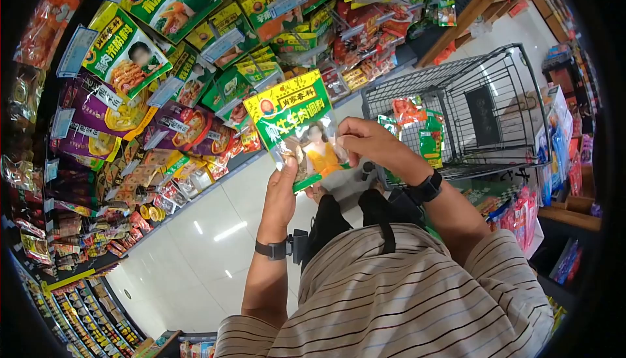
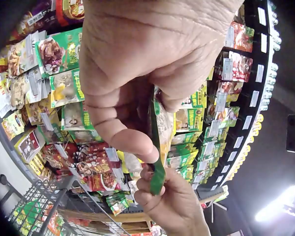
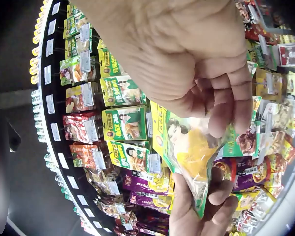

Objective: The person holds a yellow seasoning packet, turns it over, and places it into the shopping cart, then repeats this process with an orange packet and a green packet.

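Note:
A green and yellow seasoning packet [image 1: 290, 113] with a clear lower part and a printed figure in yellow is held up in front of the body. My left hand [image 1: 280, 192] pinches its lower left edge, thumb across the front. At the opposite side edge, my right hand [image 1: 378, 144] pinches the packet with curled fingers. The left wrist view sees the packet [image 2: 160, 132] nearly edge-on between both hands. From the right wrist, the packet's clear part [image 3: 191, 147] shows small contents, with the left hand [image 3: 187, 206] gripping it from below.
Hanging seasoning packets [image 1: 130, 51] with price tags fill the shelf on the left and ahead. A wire shopping cart [image 1: 482, 110] stands front right, holding a few green and red packets [image 1: 430, 136]. Pale floor tiles [image 1: 195, 247] lie below; another shelf [image 1: 574, 208] is at right.

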### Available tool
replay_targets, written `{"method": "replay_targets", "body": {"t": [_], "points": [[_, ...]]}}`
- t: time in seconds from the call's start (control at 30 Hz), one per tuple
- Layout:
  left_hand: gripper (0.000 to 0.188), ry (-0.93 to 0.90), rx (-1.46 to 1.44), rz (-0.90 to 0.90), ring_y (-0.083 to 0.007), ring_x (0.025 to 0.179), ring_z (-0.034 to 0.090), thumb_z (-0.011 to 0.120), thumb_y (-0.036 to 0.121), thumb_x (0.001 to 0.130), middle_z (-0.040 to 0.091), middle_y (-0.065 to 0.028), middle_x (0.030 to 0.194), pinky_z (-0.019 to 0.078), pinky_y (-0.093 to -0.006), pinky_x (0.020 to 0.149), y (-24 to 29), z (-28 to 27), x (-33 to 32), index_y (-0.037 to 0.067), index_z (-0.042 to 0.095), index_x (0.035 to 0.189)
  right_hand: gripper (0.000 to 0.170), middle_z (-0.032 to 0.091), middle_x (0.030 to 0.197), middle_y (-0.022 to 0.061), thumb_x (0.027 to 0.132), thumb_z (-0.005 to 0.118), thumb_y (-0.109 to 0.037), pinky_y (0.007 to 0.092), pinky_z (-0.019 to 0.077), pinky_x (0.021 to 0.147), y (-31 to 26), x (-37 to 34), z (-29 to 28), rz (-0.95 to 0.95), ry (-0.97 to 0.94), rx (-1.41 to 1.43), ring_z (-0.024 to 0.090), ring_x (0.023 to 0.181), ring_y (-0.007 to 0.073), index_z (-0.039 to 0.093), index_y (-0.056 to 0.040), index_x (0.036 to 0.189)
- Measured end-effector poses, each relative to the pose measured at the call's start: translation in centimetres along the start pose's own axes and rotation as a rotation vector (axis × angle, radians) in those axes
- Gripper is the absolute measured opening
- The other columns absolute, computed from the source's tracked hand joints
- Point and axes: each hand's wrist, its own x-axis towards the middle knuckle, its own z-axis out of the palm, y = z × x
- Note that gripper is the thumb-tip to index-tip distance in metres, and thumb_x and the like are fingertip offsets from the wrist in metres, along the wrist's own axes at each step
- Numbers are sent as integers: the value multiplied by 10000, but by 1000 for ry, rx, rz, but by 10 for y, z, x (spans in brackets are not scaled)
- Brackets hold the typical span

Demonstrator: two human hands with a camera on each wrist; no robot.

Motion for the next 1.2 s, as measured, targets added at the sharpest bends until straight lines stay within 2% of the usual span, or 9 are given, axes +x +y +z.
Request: {"method": "replay_targets", "body": {"t": [0.27,0.47,0.57,0.77,1.07,1.2], "points": [[544,-13,-3,32,-188,791,652,434,487,1047,670,-118,961,490,-278,597,9,1,7,-16,584,1189,168,571,818,-8,963,579,-160,231,481,582,-15,-6,-1,-10,51,15,581,623,73,598,-17,1050],[524,-55,21,64,-187,797,649,421,464,1057,669,-117,966,492,-281,602,13,0,6,-16,579,1193,137,555,804,-17,975,581,-162,233,487,593,-12,-7,-3,-85,21,0,570,632,66,590,-29,1007],[516,-66,60,84,-187,796,646,411,450,1063,669,-120,963,495,-285,604,17,1,4,-19,579,1196,139,549,783,-12,984,574,-162,233,492,556,-10,-7,-3,-137,13,-24,589,610,74,560,-24,994],[520,-73,78,109,-187,790,643,408,443,1066,669,-127,954,499,-288,604,24,2,-3,-31,580,1192,143,548,783,-12,977,580,-162,230,493,563,-15,-12,0,-142,-5,-8,587,605,72,559,-25,1012],[502,-51,131,175,-182,770,648,422,439,1063,669,-114,945,505,-283,588,40,-2,-8,-21,582,1183,183,616,794,31,957,598,-169,253,511,519,-38,-19,6,-140,6,-10,624,602,100,564,-28,1069],[487,-41,165,193,-174,776,648,444,439,1056,670,-110,947,510,-280,596,46,-1,-7,-10,598,1163,176,618,785,42,961,590,-169,268,538,561,-54,-22,8,-126,3,-4,653,631,128,545,-24,1050]]}}
